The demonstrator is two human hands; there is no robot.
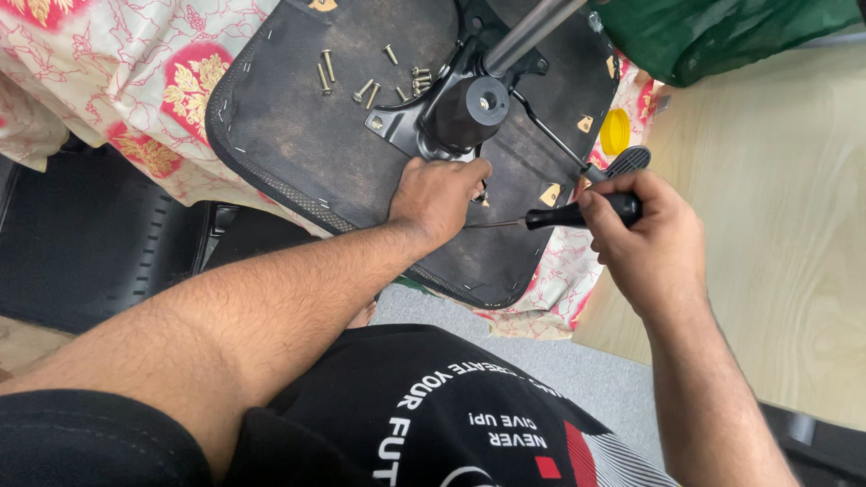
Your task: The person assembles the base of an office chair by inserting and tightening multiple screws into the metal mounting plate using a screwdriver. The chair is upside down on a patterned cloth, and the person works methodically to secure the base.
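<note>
An upturned office chair seat (307, 135) lies with its black fabric underside up. A black metal mechanism plate (456, 113) with a silver gas column (528, 34) is fixed to it. My left hand (439, 196) rests on the seat at the plate's near edge, fingers curled over something small I cannot make out. My right hand (645, 234) grips a black-handled screwdriver (577, 215), its thin shaft pointing left toward my left hand. Several loose brass screws (365, 77) lie on the seat beyond the plate.
The seat rests on a red and cream floral cloth (135, 81). A light wooden tabletop (776, 225) is on the right, with a yellow cap (615, 132) at its edge. A green cloth (722, 32) hangs top right. A black chair part (90, 243) sits left.
</note>
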